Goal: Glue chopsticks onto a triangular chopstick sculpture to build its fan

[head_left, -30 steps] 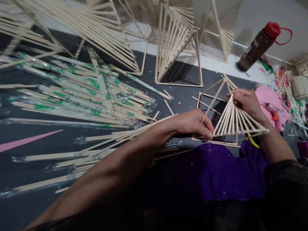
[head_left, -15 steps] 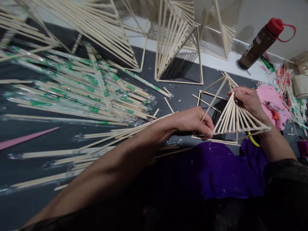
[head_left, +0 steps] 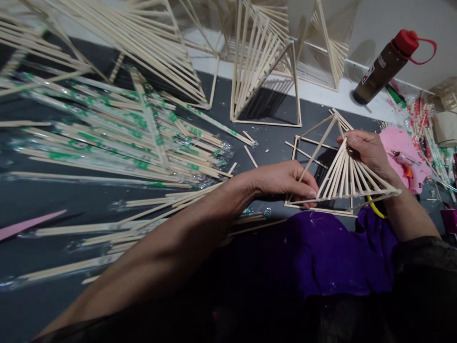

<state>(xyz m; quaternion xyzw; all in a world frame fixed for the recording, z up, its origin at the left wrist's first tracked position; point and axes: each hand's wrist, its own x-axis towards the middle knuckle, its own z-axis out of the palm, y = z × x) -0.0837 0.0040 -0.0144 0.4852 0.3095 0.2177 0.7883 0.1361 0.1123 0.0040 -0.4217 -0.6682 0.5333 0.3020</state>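
Note:
A small frame of wooden sticks [head_left: 341, 178], with a fan of several sticks spreading down from its peak, is held between my two hands. My left hand [head_left: 298, 183] pinches its lower left corner, fingers closed. Near the top, my right hand [head_left: 366, 145] grips the frame's right side with thumb and fingers; some of those fingers are hidden behind the sticks. Below and behind it, a square of sticks [head_left: 293, 150] rests on the dark table. A glue gun [head_left: 407, 164] lies on a pink mat [head_left: 394, 138] just right of my right hand.
Wrapped chopsticks [head_left: 135, 138] are heaped on the left. Larger stick frames [head_left: 266, 81] stand along the back. A dark bottle with a red cap [head_left: 383, 71] is at the back right. A pink pointed strip [head_left: 32, 224] lies far left. Purple cloth [head_left: 339, 257] covers my lap.
Both hands keep their hold on the stick frame, which has hardly moved. The view has shifted very slightly.

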